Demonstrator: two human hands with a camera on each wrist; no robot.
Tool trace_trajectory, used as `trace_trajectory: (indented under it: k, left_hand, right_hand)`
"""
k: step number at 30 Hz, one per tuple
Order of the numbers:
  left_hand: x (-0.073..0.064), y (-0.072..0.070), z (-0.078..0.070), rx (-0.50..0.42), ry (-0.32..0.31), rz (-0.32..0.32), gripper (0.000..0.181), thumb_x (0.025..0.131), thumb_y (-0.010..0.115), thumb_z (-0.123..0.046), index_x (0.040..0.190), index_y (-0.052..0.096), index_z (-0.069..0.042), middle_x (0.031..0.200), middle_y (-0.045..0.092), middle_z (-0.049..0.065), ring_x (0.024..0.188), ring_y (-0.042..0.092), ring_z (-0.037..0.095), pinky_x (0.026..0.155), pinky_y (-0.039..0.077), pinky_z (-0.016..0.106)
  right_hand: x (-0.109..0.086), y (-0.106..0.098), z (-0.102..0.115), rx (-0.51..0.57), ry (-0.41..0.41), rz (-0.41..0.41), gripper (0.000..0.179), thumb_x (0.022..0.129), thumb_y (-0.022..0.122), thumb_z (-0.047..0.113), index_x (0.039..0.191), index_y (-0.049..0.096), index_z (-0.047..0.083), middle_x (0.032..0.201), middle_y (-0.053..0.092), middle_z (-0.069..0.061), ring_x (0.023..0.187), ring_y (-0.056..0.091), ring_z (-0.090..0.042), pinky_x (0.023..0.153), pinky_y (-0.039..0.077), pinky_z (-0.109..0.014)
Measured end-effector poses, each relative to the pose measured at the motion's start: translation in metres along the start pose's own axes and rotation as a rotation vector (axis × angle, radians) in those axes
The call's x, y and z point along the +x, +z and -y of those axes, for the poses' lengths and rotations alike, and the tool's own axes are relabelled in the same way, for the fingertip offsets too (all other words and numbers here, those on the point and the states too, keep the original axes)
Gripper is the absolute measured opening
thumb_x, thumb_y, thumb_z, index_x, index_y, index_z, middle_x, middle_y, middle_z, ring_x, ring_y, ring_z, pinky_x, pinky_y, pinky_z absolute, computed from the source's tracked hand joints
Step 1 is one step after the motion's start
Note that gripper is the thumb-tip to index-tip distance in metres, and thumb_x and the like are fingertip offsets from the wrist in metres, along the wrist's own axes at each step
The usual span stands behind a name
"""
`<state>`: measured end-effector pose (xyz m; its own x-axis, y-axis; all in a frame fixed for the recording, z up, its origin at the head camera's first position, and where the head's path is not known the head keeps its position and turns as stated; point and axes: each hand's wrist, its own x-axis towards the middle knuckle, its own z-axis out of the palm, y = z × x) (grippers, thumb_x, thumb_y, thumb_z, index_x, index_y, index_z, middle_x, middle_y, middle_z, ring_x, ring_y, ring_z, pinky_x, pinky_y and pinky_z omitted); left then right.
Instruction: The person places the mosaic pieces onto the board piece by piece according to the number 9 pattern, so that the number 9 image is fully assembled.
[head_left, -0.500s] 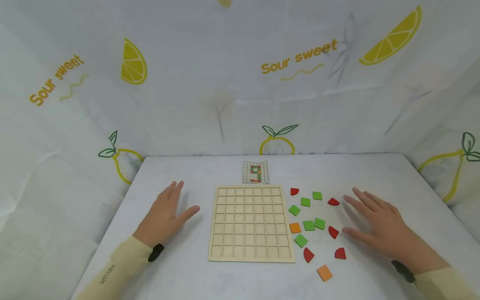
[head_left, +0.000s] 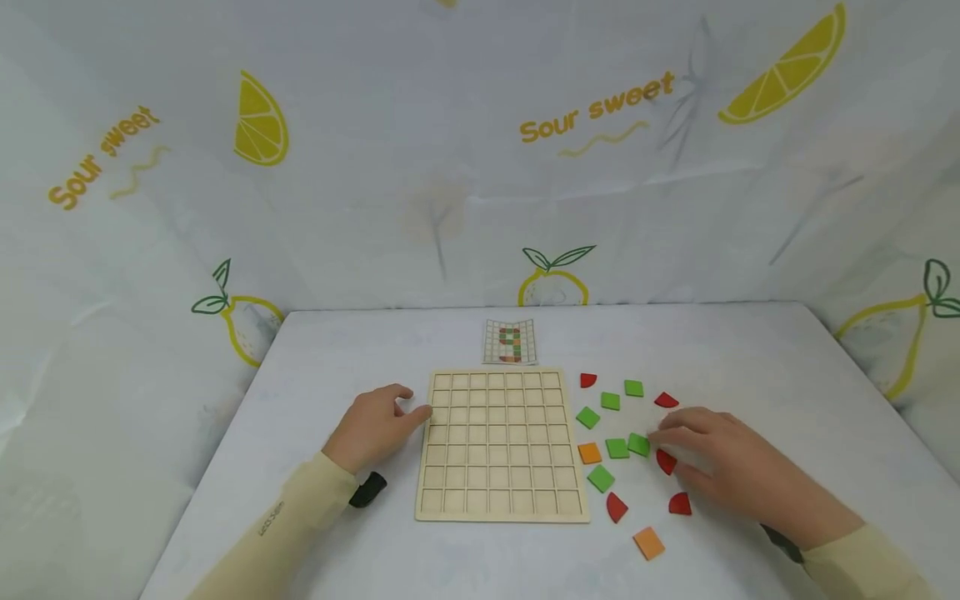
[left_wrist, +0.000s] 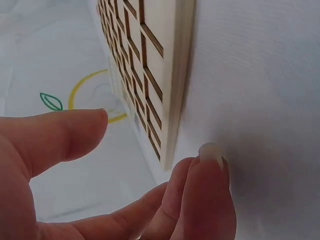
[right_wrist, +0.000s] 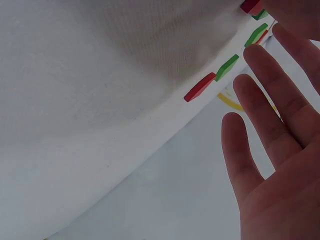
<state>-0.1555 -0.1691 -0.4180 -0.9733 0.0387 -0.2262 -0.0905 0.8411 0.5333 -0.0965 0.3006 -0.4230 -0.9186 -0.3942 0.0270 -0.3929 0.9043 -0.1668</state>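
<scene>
A wooden grid board [head_left: 498,454] lies flat on the white table. My left hand [head_left: 377,427] is at its left edge, the thumb tip overlapping the rim in the head view; in the left wrist view thumb and loosely bent fingers [left_wrist: 207,200] stand apart with nothing between them. My right hand [head_left: 731,457] hovers over the loose pieces at the board's right. Its fingertips are close to a red quarter-round piece [head_left: 664,463] and a green square tile [head_left: 638,445]. The right wrist view shows spread, fairly straight fingers [right_wrist: 262,122] and a bare palm.
Several green squares [head_left: 617,448], red quarter-rounds [head_left: 617,507] and two orange squares [head_left: 648,543] lie scattered right of the board. Behind it lies a small pattern card [head_left: 510,342] with a coloured grid figure. A lemon-print cloth [head_left: 480,167] hangs behind the table.
My left hand has moved right to the board's edge, its fingers bending more. My right hand has moved left over the pieces, fingers drawn closer together. The pieces lie as before.
</scene>
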Motion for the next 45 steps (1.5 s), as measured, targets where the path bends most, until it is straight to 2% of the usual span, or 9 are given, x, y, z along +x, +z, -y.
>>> trace_trajectory:
  k: [2, 7, 9, 13, 21, 29, 32, 40, 45]
  left_hand:
    - [0.002, 0.002, -0.004, -0.019, -0.006, 0.017, 0.053, 0.1, 0.069, -0.047, 0.138, 0.069, -0.01, 0.1, 0.073, 0.002, 0.084, 0.063, 0.016, 0.076, 0.053, 0.034]
    - [0.008, 0.006, -0.011, -0.065, -0.019, 0.07, 0.047, 0.102, 0.069, -0.041, 0.137, 0.067, -0.01, 0.079, 0.071, 0.003, 0.066, 0.062, 0.015, 0.07, 0.048, 0.03]
    - [0.009, 0.006, -0.013, -0.07, -0.019, 0.081, 0.046, 0.102, 0.069, -0.038, 0.137, 0.065, -0.009, 0.069, 0.069, 0.003, 0.06, 0.06, 0.015, 0.069, 0.046, 0.029]
    - [0.014, 0.007, -0.015, -0.069, -0.01, 0.081, 0.042, 0.103, 0.07, -0.033, 0.136, 0.063, -0.008, 0.061, 0.067, 0.004, 0.056, 0.059, 0.015, 0.066, 0.045, 0.028]
    - [0.022, 0.008, -0.013, -0.13, -0.028, 0.092, 0.036, 0.102, 0.073, -0.023, 0.131, 0.06, -0.007, 0.065, 0.071, 0.005, 0.058, 0.069, 0.016, 0.062, 0.049, 0.026]
    - [0.031, 0.007, -0.001, -0.21, -0.071, 0.176, 0.032, 0.104, 0.071, -0.024, 0.129, 0.058, -0.009, 0.068, 0.073, 0.007, 0.058, 0.072, 0.017, 0.062, 0.055, 0.026]
    - [0.032, 0.008, 0.001, -0.223, -0.068, 0.193, 0.031, 0.104, 0.071, -0.023, 0.129, 0.057, -0.009, 0.069, 0.072, 0.008, 0.059, 0.073, 0.017, 0.063, 0.057, 0.027]
    - [0.031, 0.01, -0.005, -0.212, -0.032, 0.155, 0.028, 0.105, 0.069, -0.02, 0.127, 0.057, -0.009, 0.067, 0.07, 0.006, 0.058, 0.071, 0.016, 0.064, 0.055, 0.026]
    - [0.028, 0.01, -0.009, -0.207, -0.012, 0.129, 0.026, 0.105, 0.067, -0.017, 0.127, 0.058, -0.007, 0.066, 0.07, 0.007, 0.056, 0.069, 0.016, 0.063, 0.053, 0.026]
  right_hand:
    - [0.001, 0.001, 0.003, -0.01, 0.003, 0.013, 0.044, 0.08, 0.096, 0.018, 0.119, 0.08, 0.032, 0.12, 0.07, 0.008, 0.115, 0.066, -0.021, 0.099, 0.061, -0.054]
    - [0.003, 0.004, 0.007, -0.029, -0.013, 0.023, 0.038, 0.08, 0.095, 0.016, 0.11, 0.08, 0.033, 0.113, 0.069, 0.012, 0.109, 0.066, -0.017, 0.095, 0.063, -0.049]
    - [0.004, 0.005, 0.007, -0.033, -0.019, 0.028, 0.036, 0.08, 0.095, 0.016, 0.108, 0.08, 0.033, 0.112, 0.069, 0.013, 0.108, 0.066, -0.016, 0.095, 0.063, -0.048]
    - [0.007, 0.006, 0.006, -0.037, -0.017, 0.057, 0.034, 0.08, 0.095, 0.016, 0.105, 0.079, 0.033, 0.111, 0.071, 0.012, 0.107, 0.066, -0.017, 0.095, 0.063, -0.051]
    - [0.01, 0.004, 0.005, -0.025, 0.002, 0.073, 0.034, 0.079, 0.096, 0.018, 0.102, 0.078, 0.035, 0.11, 0.07, 0.013, 0.105, 0.066, -0.016, 0.094, 0.063, -0.05]
    - [0.009, 0.005, 0.004, -0.029, 0.009, 0.064, 0.032, 0.079, 0.096, 0.02, 0.104, 0.079, 0.032, 0.107, 0.069, 0.015, 0.103, 0.066, -0.015, 0.091, 0.064, -0.047]
    - [0.01, 0.006, 0.005, -0.025, 0.019, 0.074, 0.032, 0.079, 0.096, 0.02, 0.104, 0.08, 0.032, 0.106, 0.069, 0.014, 0.102, 0.066, -0.014, 0.091, 0.065, -0.046]
    - [0.017, 0.0, 0.004, -0.033, 0.069, 0.143, 0.03, 0.077, 0.098, 0.028, 0.099, 0.077, 0.03, 0.099, 0.069, 0.016, 0.096, 0.064, -0.011, 0.086, 0.065, -0.043]
    - [0.025, -0.009, 0.008, -0.025, 0.071, 0.131, 0.027, 0.079, 0.096, 0.028, 0.097, 0.076, 0.029, 0.097, 0.07, 0.016, 0.095, 0.065, -0.012, 0.085, 0.064, -0.044]
